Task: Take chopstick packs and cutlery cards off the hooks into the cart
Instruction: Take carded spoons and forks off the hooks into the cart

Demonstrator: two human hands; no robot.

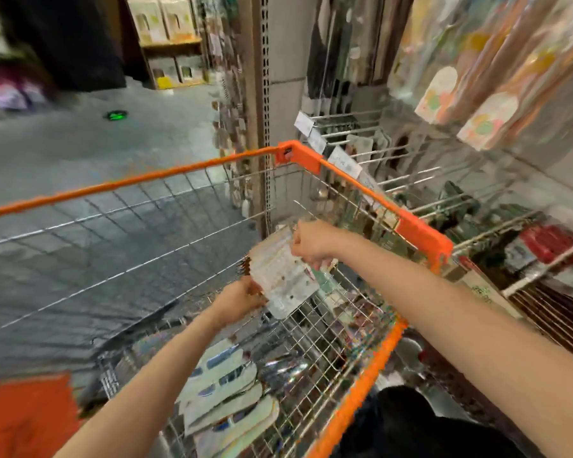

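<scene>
Shop fixtures with wire hooks (354, 122) stood to the right of the orange-rimmed cart (420, 236). Both hands held a fanned stack of cards (283, 276) over the basket: left hand (239, 302) gripped its lower edge, right hand (311, 244) pinched the top. Earlier packs (225, 391) lay in the cart. Chopstick packs (477, 94) remained hanging, so work was partly done. No writing was legible.

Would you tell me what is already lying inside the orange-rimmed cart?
A pile of cutlery cards lies at the near end of the cart, beside shiny packs. Both hands hold a stack of cards above it, hiding what lies beneath.
</scene>
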